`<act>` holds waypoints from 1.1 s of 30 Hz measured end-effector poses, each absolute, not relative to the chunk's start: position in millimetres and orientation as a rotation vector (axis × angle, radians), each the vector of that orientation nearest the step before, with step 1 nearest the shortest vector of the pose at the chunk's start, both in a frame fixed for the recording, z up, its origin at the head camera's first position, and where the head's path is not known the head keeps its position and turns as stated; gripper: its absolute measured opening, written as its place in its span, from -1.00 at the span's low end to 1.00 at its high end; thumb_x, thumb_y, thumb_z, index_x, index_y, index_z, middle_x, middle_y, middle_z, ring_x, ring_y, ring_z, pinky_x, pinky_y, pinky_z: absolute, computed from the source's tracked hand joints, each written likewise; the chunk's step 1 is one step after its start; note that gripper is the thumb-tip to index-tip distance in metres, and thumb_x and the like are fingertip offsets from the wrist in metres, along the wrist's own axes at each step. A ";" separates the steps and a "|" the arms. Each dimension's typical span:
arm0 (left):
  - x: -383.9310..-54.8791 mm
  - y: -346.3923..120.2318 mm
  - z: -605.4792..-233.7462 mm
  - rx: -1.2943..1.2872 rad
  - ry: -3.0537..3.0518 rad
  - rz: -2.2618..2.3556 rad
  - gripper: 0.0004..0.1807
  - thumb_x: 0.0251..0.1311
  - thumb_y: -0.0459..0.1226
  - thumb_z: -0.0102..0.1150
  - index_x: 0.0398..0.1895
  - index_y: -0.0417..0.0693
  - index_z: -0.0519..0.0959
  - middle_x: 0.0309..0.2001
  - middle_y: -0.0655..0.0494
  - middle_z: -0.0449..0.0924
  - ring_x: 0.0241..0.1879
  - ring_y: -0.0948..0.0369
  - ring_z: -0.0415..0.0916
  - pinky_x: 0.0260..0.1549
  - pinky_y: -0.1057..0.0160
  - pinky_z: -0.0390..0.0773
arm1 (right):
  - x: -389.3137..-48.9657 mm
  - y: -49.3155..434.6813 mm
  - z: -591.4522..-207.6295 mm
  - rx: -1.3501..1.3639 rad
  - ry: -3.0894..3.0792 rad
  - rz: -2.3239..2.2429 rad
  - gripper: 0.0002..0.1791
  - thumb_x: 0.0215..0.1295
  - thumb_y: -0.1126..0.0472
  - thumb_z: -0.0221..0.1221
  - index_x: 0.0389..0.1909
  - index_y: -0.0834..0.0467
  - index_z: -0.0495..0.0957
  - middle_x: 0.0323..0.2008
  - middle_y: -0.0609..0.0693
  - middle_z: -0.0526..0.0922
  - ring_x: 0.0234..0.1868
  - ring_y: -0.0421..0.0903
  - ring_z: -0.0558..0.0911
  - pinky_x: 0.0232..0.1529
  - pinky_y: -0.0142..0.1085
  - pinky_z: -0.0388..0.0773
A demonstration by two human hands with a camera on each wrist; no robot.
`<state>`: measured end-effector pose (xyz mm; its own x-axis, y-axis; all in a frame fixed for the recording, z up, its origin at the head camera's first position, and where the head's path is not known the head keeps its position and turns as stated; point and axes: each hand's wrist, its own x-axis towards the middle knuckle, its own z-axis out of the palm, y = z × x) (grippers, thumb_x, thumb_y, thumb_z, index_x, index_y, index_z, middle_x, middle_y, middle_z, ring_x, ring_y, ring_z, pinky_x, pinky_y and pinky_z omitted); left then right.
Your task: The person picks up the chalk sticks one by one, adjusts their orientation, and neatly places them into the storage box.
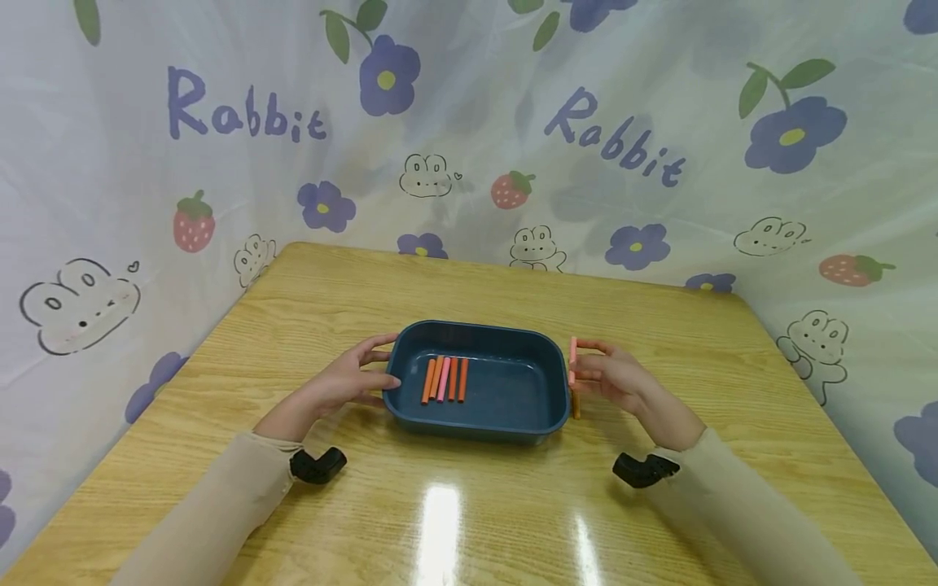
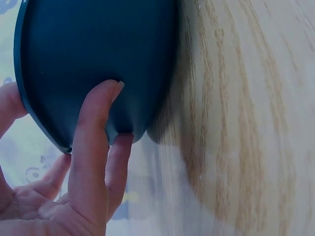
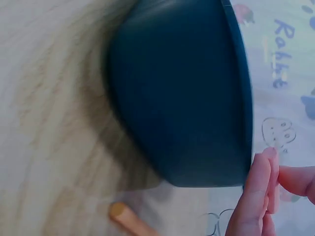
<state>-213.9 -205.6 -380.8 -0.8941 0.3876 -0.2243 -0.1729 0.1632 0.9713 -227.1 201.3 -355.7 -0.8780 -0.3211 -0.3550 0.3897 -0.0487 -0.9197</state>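
A dark blue rectangular tub point(image 1: 506, 400) stands on the table, slightly right of my left hand point(image 1: 344, 381). That hand grips its left end, thumb over the rim and other fingers along the outer wall point(image 2: 98, 54). Inside, on the left half of the floor, several orange sticks point(image 1: 452, 381) lie side by side with a pink stick point(image 1: 444, 380) among them. Just beyond the right end, my right hand point(image 1: 619, 378) pinches another pink stick point(image 3: 274, 194) between thumb and fingers, held close to the rim. Below it an orange-brown stick point(image 3: 130, 220) lies on the table.
The wooden table point(image 1: 352, 521) reaches back to a hanging cloth point(image 1: 469, 106) printed with rabbits, flowers and strawberries, which also runs along both sides. A black wrist mount point(image 1: 318, 465) sits on the left sleeve, and a matching mount point(image 1: 645, 470) on the right.
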 end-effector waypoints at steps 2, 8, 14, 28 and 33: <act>-213.6 -205.5 -380.6 0.200 2.021 1.783 -0.14 0.11 -0.42 0.21 0.44 -0.07 -0.02 0.28 -0.35 0.06 -0.19 -0.01 0.55 -0.26 -0.08 0.58 | -227.9 199.3 -351.8 0.063 1.765 -1.968 -0.28 0.31 0.40 0.02 0.40 0.31 -0.13 -0.21 0.10 0.48 -0.33 -0.10 0.61 -0.14 -0.21 0.58; -213.1 -205.2 -380.0 0.192 2.010 1.790 -0.14 0.11 -0.43 0.21 0.44 -0.07 -0.01 0.28 -0.35 0.06 -0.18 -0.06 0.55 -0.27 -0.07 0.58 | -231.9 192.2 -342.2 0.050 1.750 -1.959 -0.30 0.31 0.43 -0.01 0.39 0.31 -0.13 -0.14 0.15 0.41 -0.33 -0.11 0.59 -0.17 -0.24 0.59; -212.4 -205.6 -379.3 0.191 2.006 1.789 -0.14 0.12 -0.42 0.21 0.44 -0.06 -0.02 0.28 -0.34 0.06 -0.14 -0.10 0.54 -0.27 -0.07 0.59 | -236.2 179.7 -332.8 0.061 1.703 -1.968 -0.28 0.30 0.45 0.00 0.40 0.29 -0.12 -0.06 0.23 0.36 -0.34 -0.10 0.58 -0.18 -0.24 0.60; -213.6 -205.9 -380.6 0.194 2.005 1.798 -0.14 0.11 -0.43 0.21 0.44 -0.06 -0.02 0.28 -0.35 0.07 -0.14 -0.11 0.53 -0.29 -0.06 0.59 | -252.3 144.5 -322.3 0.190 1.625 -1.946 -0.30 0.34 0.45 -0.04 0.43 0.24 -0.11 0.31 0.28 0.05 0.18 0.16 0.31 0.01 -0.19 0.50; -214.0 -206.3 -381.0 0.191 1.994 1.805 -0.14 0.11 -0.43 0.21 0.44 -0.06 -0.01 0.28 -0.35 0.07 -0.13 -0.12 0.53 -0.28 -0.07 0.59 | -258.5 133.2 -323.0 0.184 1.600 -1.914 -0.32 0.35 0.45 -0.07 0.43 0.23 -0.10 0.30 0.29 0.06 0.29 0.20 0.16 0.09 -0.18 0.44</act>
